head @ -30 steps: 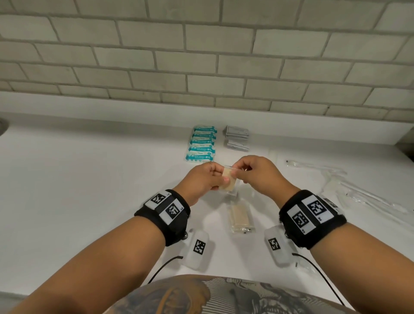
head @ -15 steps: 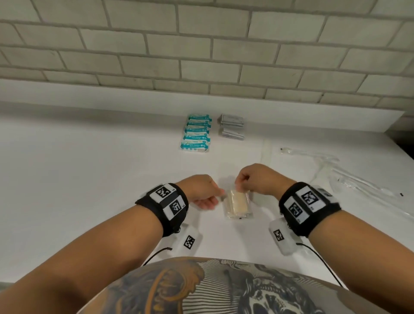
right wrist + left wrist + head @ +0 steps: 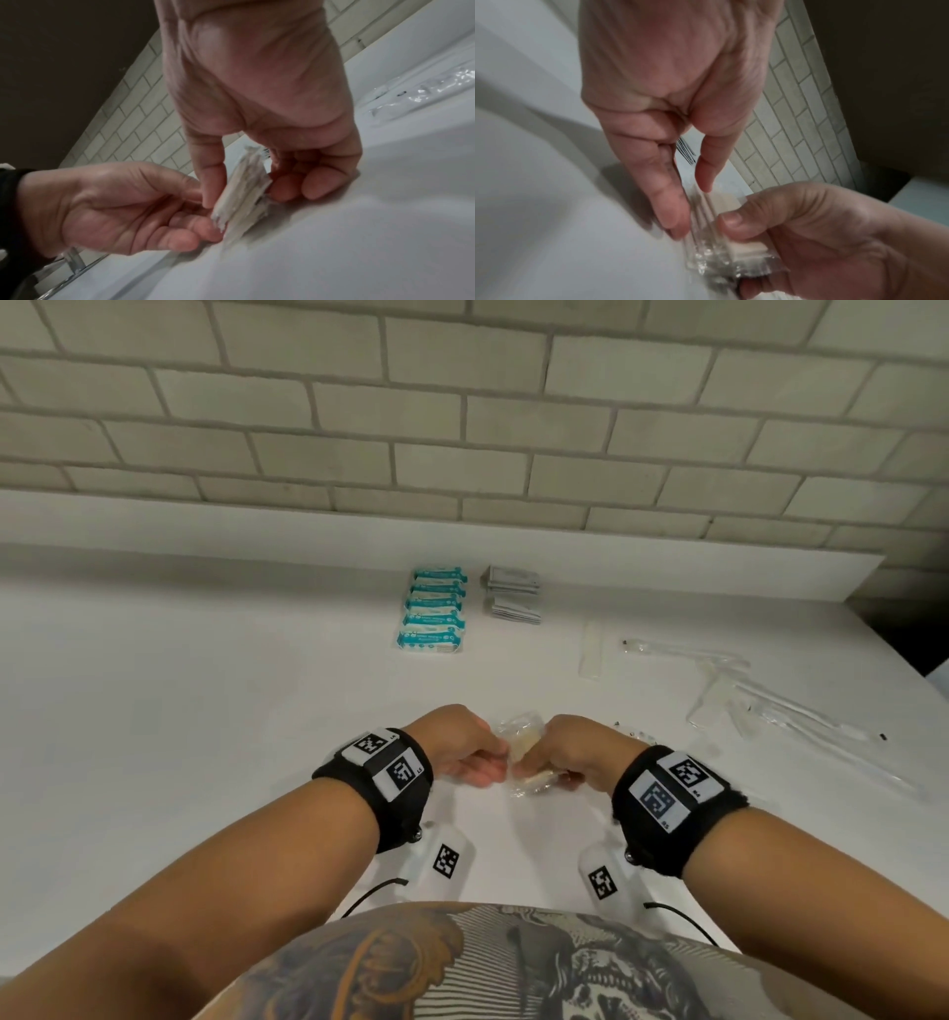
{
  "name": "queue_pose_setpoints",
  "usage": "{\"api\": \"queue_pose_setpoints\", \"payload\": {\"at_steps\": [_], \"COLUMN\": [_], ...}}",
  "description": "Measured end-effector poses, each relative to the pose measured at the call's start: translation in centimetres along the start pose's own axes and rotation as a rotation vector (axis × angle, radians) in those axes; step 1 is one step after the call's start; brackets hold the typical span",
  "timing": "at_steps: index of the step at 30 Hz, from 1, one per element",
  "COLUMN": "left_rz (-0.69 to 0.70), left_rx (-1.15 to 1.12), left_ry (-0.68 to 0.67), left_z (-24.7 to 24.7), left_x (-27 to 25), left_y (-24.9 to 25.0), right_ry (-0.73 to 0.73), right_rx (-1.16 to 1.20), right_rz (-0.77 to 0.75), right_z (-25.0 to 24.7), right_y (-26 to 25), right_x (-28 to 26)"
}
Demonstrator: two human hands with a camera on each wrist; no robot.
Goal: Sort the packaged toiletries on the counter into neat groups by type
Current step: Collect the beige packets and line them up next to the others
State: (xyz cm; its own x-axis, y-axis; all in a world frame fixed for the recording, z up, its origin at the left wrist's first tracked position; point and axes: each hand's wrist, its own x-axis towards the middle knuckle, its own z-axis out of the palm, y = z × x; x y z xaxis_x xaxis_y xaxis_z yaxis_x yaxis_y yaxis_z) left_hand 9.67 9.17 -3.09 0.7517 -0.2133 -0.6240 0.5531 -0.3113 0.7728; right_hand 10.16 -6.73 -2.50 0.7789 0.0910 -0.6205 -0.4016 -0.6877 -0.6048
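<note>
Squaring the clear-wrapped cream packets (image 3: 531, 765) at 6 o'clock on the counter (image 3: 205, 711): right hand (image 3: 577, 752) pinching them, left hand (image 3: 464, 752) open-fingered alongside, best nudged flush gently.

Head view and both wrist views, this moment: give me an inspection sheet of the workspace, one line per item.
Surface: white counter, bare on the left.
Job's things: teal packets in an overlapping row at the back; grey sachets stacked beside them; clear-wrapped long items scattered right; clear packets of pale sticks between the hands.
Clutter: nothing seen.
Grips: left hand touches the packets' side with straight fingers; right hand pinches them.
Cables: black leads from the wrist units.
Surroundings: pale brick-tile wall.
</note>
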Motion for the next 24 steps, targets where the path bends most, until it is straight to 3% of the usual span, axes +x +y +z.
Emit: {"api": "queue_pose_setpoints", "payload": {"at_steps": [6,11,16,21,24], "left_rz": [0.03,0.239,0.338,0.381,0.416], "left_rx": [-0.104,0.088,0.271,0.304,0.296], "left_ry": [0.019,0.129,0.096,0.09,0.076], "left_z": [-0.6,-1.6,-1.2,-1.0,-0.2], "left_x": [0.3,1.4,1.6,2.1,2.3], "left_y": [-0.2,0.0,0.1,-0.5,-0.9], "right_ry": [0.051,0.32,0.363,0.324,0.237], "right_rx": [-0.069,-0.447,-0.801,-0.701,-0.58], "right_rz": [-0.077,-0.355,-0.397,-0.276,-0.318], "right_z": [0.8,0.3,0.4,-0.2,0.2], "right_y": [-1.7,-2.3,-1.6,-0.3,-0.1], "right_x": [-0.2,0.5,1.3,1.3,1.2]}}
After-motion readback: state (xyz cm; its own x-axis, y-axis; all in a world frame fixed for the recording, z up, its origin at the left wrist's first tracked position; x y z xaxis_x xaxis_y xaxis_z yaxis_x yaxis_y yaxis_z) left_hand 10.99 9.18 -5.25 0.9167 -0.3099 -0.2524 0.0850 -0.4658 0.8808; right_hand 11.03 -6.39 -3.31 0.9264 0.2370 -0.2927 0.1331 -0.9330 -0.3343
